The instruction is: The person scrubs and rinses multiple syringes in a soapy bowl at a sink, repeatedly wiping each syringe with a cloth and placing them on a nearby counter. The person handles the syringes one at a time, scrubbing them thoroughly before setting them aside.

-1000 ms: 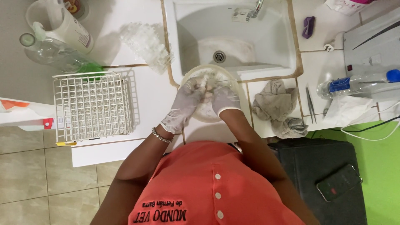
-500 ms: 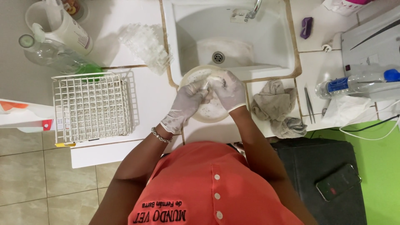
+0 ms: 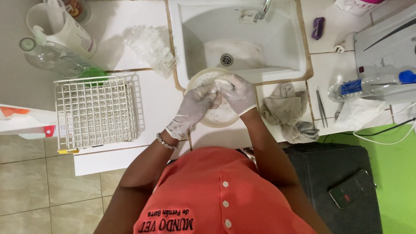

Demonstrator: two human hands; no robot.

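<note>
Head view, straight down over a white counter beside a sink (image 3: 286,52). Left hand (image 3: 193,108) and right hand (image 3: 236,91), both in thin pale gloves, pressed together above a shallow cream bowl (image 3: 216,119) at the sink's near edge, fingers curled narrow around something small; what exactly, impossible to tell. Bowl set close to the basin, likely so drips and rinse water stay handy. White wire rack (image 3: 95,112) to the left, near for drying; crumpled grey cloth (image 3: 286,108) just right of the bowl, within reach for wiping. Tweezers (image 3: 320,108) and a clear bottle with a blue cap (image 3: 372,86) farther right.
</note>
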